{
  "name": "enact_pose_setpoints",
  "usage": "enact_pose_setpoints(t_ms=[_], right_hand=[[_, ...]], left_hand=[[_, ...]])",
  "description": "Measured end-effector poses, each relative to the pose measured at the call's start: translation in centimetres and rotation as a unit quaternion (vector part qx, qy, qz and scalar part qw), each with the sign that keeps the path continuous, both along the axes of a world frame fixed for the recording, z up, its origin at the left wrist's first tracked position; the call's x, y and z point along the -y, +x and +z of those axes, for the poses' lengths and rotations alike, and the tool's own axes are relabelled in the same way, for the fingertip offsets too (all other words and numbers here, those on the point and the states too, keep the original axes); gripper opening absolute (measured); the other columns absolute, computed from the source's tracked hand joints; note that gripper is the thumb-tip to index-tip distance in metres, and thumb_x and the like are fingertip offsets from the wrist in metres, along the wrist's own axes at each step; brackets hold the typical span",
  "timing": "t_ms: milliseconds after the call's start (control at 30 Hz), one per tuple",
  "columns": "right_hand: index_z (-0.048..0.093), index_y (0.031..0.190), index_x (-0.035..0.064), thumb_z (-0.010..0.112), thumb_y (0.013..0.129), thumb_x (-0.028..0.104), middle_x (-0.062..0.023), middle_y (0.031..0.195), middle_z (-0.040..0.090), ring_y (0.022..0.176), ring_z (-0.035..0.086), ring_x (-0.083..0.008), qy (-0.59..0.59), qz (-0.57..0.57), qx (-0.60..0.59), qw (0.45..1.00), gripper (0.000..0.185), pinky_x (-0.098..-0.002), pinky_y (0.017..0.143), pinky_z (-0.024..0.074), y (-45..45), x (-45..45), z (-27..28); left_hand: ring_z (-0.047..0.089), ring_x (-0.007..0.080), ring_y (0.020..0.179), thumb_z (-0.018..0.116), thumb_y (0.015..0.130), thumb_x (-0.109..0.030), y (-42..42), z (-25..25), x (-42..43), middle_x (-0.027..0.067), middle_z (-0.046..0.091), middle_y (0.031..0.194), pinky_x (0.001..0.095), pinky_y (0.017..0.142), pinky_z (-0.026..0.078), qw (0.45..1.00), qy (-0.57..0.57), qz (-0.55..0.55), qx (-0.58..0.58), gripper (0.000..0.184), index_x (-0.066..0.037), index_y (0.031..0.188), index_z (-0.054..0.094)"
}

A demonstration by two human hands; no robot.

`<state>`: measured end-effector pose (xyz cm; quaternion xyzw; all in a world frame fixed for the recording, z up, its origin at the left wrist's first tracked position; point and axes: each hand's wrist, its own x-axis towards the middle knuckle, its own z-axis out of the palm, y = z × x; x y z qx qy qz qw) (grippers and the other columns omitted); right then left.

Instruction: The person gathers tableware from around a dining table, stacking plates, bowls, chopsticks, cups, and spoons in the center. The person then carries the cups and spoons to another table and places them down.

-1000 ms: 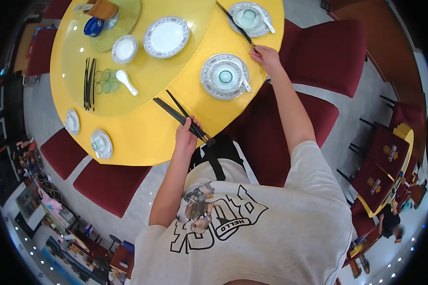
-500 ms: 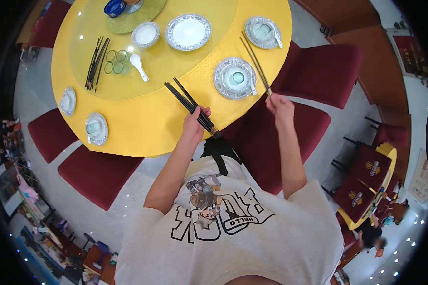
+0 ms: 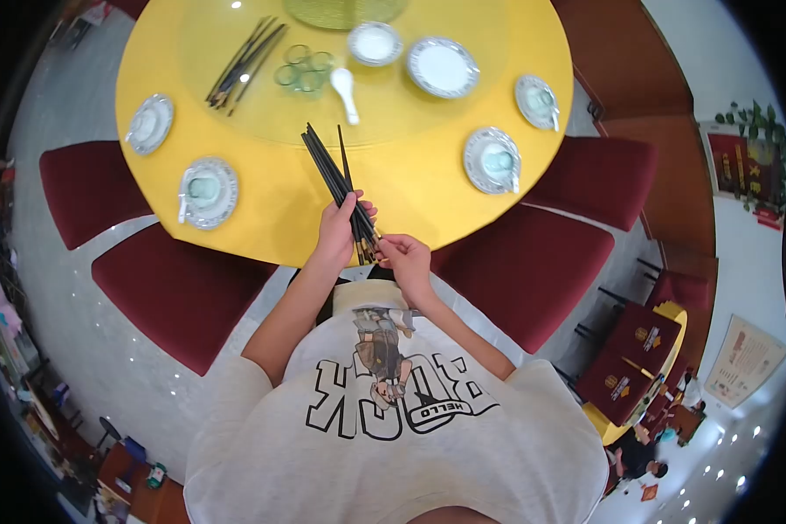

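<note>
My left hand (image 3: 341, 229) is wrapped round a bundle of black chopsticks (image 3: 327, 166), whose dark ends point out over the yellow table (image 3: 279, 196). At the bundle's near end, by the table's front edge, my right hand (image 3: 403, 259) is closed with its fingertips against the chopstick ends. Whether it holds any of them on its own is hard to tell. Beyond my hands a white spoon (image 3: 344, 92), several green glasses (image 3: 304, 68) and more chopsticks (image 3: 244, 65) lie on the glass turntable (image 3: 410, 118).
Place settings with plates stand at left (image 3: 208, 194) and right (image 3: 492, 161). A white bowl (image 3: 375, 44) and a large plate (image 3: 443, 67) sit farther back. Dark red chairs (image 3: 179, 288) surround the table. A person (image 3: 635, 456) is far off at lower right.
My right hand has come from the right-hand settings, where it held chopsticks, to the bundle in my left hand. The view has swung to the right.
</note>
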<state>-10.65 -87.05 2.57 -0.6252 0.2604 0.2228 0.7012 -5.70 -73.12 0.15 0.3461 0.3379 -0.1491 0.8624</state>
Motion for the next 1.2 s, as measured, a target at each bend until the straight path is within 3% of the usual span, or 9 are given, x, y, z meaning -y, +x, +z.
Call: enact_pose_setpoints(t_ms=[167,267,300,467,600,767,967,1033,1200], right_hand=[[0.063,0.097,-0.0012,0.068,0.082,0.013,-0.0047,0.085,0.065,0.079,0.06,-0.0118,-0.205,0.232,0.171,0.935,0.021,-0.0275,0.072,0.0489,2.5,-8.7,-2.1],[0.054,0.116,0.0024,0.06,0.088,0.029,-0.0073,0.1,0.063,0.085,0.06,-0.0163,0.103,0.134,-0.007,0.986,0.039,-0.0302,0.078,0.0473,7.6,-15.2,-1.4],[0.049,0.121,0.0031,0.053,0.092,0.034,-0.0097,0.105,0.063,0.082,0.061,-0.0174,0.262,0.257,-0.032,0.93,0.043,-0.0298,0.071,0.049,9.1,-15.8,-2.4],[0.055,0.102,0.002,0.055,0.092,0.026,-0.006,0.078,0.059,0.066,0.059,-0.0158,0.108,0.269,-0.139,0.947,0.026,-0.0281,0.057,0.0498,10.3,-21.7,-1.8],[0.052,0.082,0.0054,0.053,0.092,0.022,-0.0031,0.069,0.054,0.06,0.056,-0.015,0.175,0.149,-0.13,0.965,0.02,-0.0275,0.056,0.0476,8.5,-23.1,-0.8],[0.053,0.081,0.0061,0.052,0.093,0.023,-0.0032,0.067,0.054,0.06,0.055,-0.0142,0.161,0.129,-0.193,0.959,0.02,-0.0274,0.055,0.0455,4.9,-23.5,-1.1],[0.054,0.076,0.005,0.053,0.092,0.022,-0.0059,0.062,0.056,0.052,0.054,-0.0156,0.161,0.125,-0.118,0.972,0.024,-0.0278,0.049,0.0428,9.4,-26.3,-3.6],[0.053,0.074,0.0058,0.053,0.091,0.021,-0.005,0.062,0.054,0.055,0.053,-0.016,0.151,0.133,-0.081,0.976,0.023,-0.0289,0.051,0.0443,14.5,-28.2,-5.8],[0.052,0.063,0.0013,0.054,0.084,0.01,-0.0119,0.055,0.051,0.045,0.05,-0.0227,0.142,0.003,-0.073,0.987,0.024,-0.0346,0.042,0.0408,27.3,-32.5,-8.7]], left_hand=[[0.056,0.0147,0.062,0.049,0.095,-0.017,-1.2,-1.1,-9.6,0.0041,0.056,0.072,0.0287,0.059,0.05,0.993,0.106,-0.014,0.043,0.014,-0.004,0.091,0.053],[0.053,0.0121,0.056,0.049,0.094,-0.018,-1.6,0.9,-15.4,0.0029,0.054,0.068,0.0271,0.051,0.045,0.983,0.136,-0.11,0.055,0.016,-0.004,0.086,0.053],[0.053,0.0121,0.056,0.049,0.094,-0.018,-1.8,0.9,-16.3,0.0029,0.054,0.068,0.0271,0.051,0.045,0.984,0.132,-0.107,0.052,0.016,-0.004,0.086,0.053],[0.053,0.0128,0.06,0.047,0.095,-0.02,-3.5,1.7,-19.0,0.0038,0.054,0.073,0.0267,0.054,0.047,0.986,-0.034,-0.159,0.024,0.017,-0.004,0.092,0.051],[0.058,0.0148,0.071,0.046,0.096,-0.021,-7.1,1.0,-20.0,0.0067,0.058,0.081,0.0283,0.066,0.049,0.977,-0.063,-0.201,0.006,0.019,-0.003,0.098,0.05],[0.059,0.0144,0.079,0.048,0.095,-0.019,-10.5,0.6,-21.0,0.0057,0.06,0.084,0.0285,0.075,0.048,0.972,-0.086,-0.221,-0.001,0.017,-0.003,0.094,0.055],[0.052,0.0097,0.057,0.047,0.094,-0.02,-4.9,-1.0,-22.8,0.0021,0.056,0.065,0.0231,0.054,0.039,0.96,0.119,-0.252,0.021,0.019,-0.003,0.091,0.056],[0.048,0.0098,0.052,0.049,0.093,-0.019,0.3,-0.6,-23.2,0.0021,0.054,0.063,0.0238,0.047,0.036,0.985,0.11,-0.129,0.042,0.016,-0.004,0.088,0.054],[0.058,0.0126,0.06,0.06,0.086,-0.024,11.2,-3.3,-25.6,0.0066,0.058,0.08,0.0266,0.052,0.047,0.942,0.319,-0.095,0.041,0.036,0.003,0.11,0.054]])
